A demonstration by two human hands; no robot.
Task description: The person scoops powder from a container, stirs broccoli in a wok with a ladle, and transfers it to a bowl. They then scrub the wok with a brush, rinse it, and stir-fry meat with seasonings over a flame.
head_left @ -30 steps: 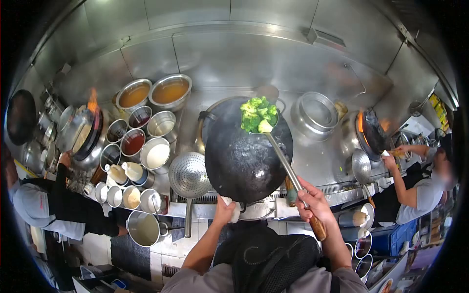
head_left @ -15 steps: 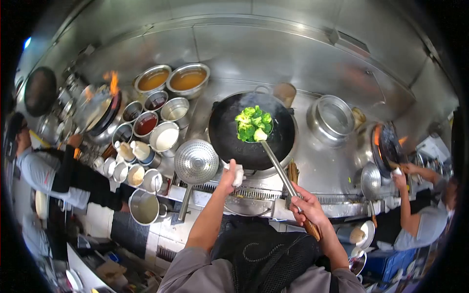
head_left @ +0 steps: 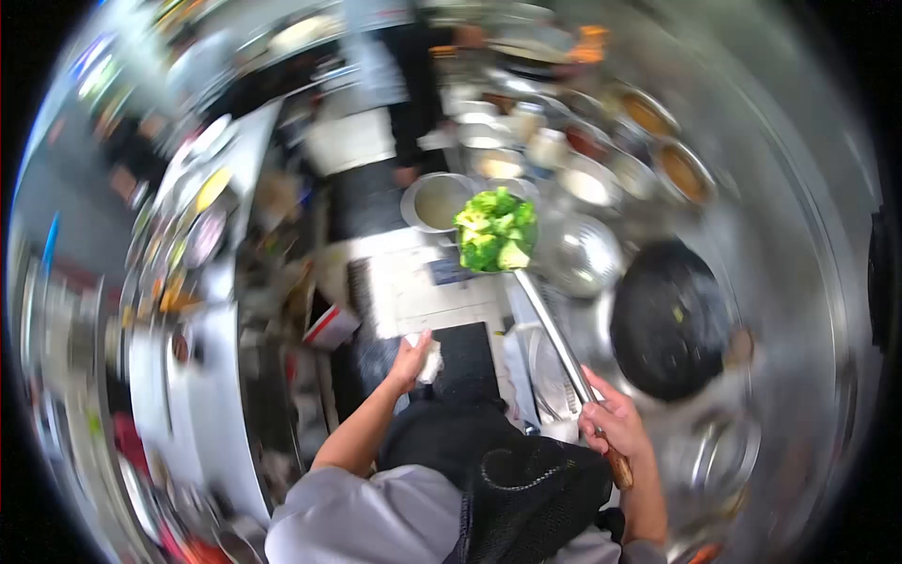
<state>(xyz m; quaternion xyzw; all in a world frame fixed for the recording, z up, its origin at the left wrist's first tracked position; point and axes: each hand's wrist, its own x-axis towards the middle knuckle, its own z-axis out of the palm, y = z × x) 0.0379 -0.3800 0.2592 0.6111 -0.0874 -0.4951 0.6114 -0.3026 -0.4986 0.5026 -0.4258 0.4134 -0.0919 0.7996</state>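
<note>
My right hand point(head_left: 613, 414) is wrapped round the wooden-ended handle of a long metal ladle point(head_left: 554, 336). Bright green broccoli point(head_left: 495, 229) is heaped in the ladle's bowl, held up in the air above the floor and beside the stove. My left hand point(head_left: 411, 362) is closed on a folded white cloth point(head_left: 431, 363) in front of my body, apart from the ladle. To the right of the ladle sits a dark wok point(head_left: 669, 320), with only small bits in it. A perforated strainer point(head_left: 583, 256) lies between the broccoli and the wok.
A metal pot point(head_left: 437, 203) stands just left of the broccoli. Blurred sauce bowls point(head_left: 645, 113) line the upper right, near a flame point(head_left: 589, 44). On the left runs a white counter point(head_left: 193, 376) with plates. Another person point(head_left: 404, 85) stands at the top.
My body and view have turned left, away from the stove, so the wok now lies to the right. The broccoli in the ladle has left its place over the wok. Both hands keep their holds.
</note>
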